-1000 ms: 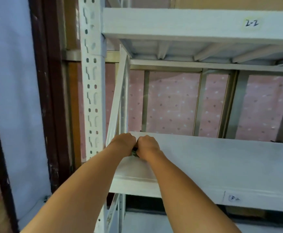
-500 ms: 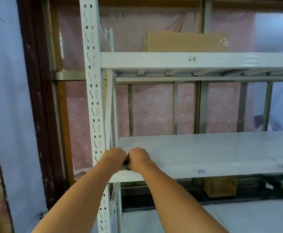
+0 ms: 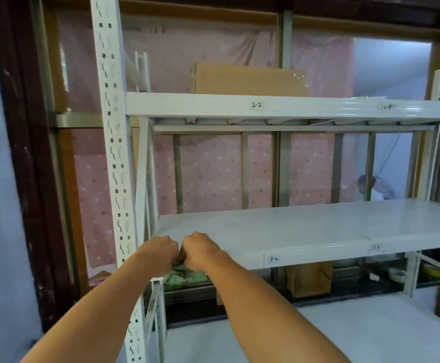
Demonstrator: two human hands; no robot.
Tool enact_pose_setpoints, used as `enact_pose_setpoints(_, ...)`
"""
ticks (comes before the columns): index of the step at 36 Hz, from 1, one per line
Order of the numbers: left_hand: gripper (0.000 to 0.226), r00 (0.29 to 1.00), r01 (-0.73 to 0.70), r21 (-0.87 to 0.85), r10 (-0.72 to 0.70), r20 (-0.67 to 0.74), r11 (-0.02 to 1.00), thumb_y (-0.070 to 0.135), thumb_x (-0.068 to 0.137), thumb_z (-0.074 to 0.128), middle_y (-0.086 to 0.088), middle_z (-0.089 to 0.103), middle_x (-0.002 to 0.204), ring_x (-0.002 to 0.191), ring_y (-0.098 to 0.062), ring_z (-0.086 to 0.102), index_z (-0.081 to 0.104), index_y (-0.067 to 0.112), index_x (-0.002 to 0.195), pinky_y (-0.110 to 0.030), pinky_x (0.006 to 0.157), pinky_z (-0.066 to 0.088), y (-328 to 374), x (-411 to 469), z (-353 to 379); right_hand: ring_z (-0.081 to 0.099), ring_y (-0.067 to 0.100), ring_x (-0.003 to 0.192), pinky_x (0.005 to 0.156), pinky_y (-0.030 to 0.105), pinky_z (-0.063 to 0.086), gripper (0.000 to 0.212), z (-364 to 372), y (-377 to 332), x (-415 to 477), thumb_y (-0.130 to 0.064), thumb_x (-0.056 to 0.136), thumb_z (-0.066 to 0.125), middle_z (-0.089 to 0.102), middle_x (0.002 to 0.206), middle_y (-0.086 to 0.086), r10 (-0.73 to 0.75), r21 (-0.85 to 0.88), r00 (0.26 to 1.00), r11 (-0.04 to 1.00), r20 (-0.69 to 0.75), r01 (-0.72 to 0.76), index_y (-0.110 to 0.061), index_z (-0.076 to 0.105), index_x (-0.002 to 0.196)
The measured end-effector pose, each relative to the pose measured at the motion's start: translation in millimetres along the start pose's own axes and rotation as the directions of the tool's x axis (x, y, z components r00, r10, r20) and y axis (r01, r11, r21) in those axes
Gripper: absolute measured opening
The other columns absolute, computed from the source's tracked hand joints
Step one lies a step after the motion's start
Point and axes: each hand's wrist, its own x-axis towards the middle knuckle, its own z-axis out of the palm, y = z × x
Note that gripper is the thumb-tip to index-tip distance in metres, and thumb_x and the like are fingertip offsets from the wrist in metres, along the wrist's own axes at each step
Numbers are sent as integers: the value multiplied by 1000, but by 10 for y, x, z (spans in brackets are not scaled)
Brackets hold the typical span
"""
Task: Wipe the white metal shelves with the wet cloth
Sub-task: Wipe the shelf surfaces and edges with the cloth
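A white metal rack fills the view. Its middle shelf [image 3: 305, 229] is bare and labelled 3-2 on the front beam. The upper shelf [image 3: 213, 104] is labelled 2-2. My left hand [image 3: 158, 254] and my right hand [image 3: 200, 250] are fists side by side at the middle shelf's front left corner. Both grip a greenish cloth [image 3: 185, 277], which hangs bunched just below the hands, mostly hidden by them.
A perforated white upright post [image 3: 111, 142] stands just left of my hands. A cardboard box [image 3: 247, 78] sits on the upper shelf. Another box [image 3: 309, 280] and tape rolls [image 3: 397, 273] lie below the middle shelf. A lower white shelf [image 3: 344, 328] spreads underneath.
The view has pulled back from the rack. My hands, still together on the cloth, have come from the shelf's top to its front left edge.
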Motion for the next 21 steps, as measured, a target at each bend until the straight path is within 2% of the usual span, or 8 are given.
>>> enact_pose_setpoints(3,26,1000,5,-52,-5,11,999,17,87,54,3,50,70,75,-21,58,47,18,62,-31,72,53,207,-3,-94,61,32,79,67,34,53,23,-175,208,-116,-7,87,63,62,96,12,-15,-9,999,1000,30,16,-11,78,105)
enact_pose_setpoints(5,25,1000,28,-89,-27,11,996,23,84,60,5,52,68,76,-18,59,53,23,60,-32,73,55,385,25,-205,63,31,81,75,37,58,26,-274,426,-189,-8,86,64,66,102,10,-18,10,999,1000,35,18,-16,79,107)
enact_pose_setpoints(7,10,999,46,-162,-44,18,986,26,80,68,4,62,75,77,-17,62,71,20,73,-30,69,54,607,72,-354,65,29,83,81,40,60,30,-362,719,-274,-7,85,63,70,105,7,-9,33,999,999,42,8,-21,80,105)
enact_pose_setpoints(10,15,999,27,-283,-19,31,959,26,73,76,2,72,79,77,-17,66,81,20,86,-29,67,54,1008,226,-592,66,24,87,85,38,59,38,-554,1269,-466,-3,83,59,74,107,-1,21,93,999,995,42,-24,-29,80,102)
enact_pose_setpoints(13,13,998,3,-419,23,58,908,22,73,78,5,75,69,74,-10,72,83,17,84,-29,78,60,1492,399,-821,67,20,95,88,29,56,39,-832,1872,-745,3,85,57,75,110,-2,28,171,999,985,44,-35,-23,81,103)
enact_pose_setpoints(16,14,989,44,-554,42,142,831,19,79,80,6,76,70,73,-6,74,82,11,90,-29,80,60,1999,552,-1030,65,11,91,72,15,49,29,-1119,2472,-1029,0,87,67,75,105,-4,42,276,998,960,56,-56,-20,81,103)
enact_pose_setpoints(18,16,982,73,-613,51,183,787,17,82,78,3,78,82,79,-7,74,80,9,96,-31,82,60,2324,654,-1161,67,12,90,68,15,52,25,-1294,2856,-1185,-3,85,72,76,99,-6,38,326,997,944,65,-57,-20,81,102)
enact_pose_setpoints(21,17,986,78,-693,47,159,717,13,85,72,0,77,95,89,-10,73,77,8,100,-36,88,59,2812,768,-1342,70,18,94,71,22,59,21,-1487,3391,-1390,-8,86,74,76,97,-3,60,392,992,915,107,-98,-19,81,103)
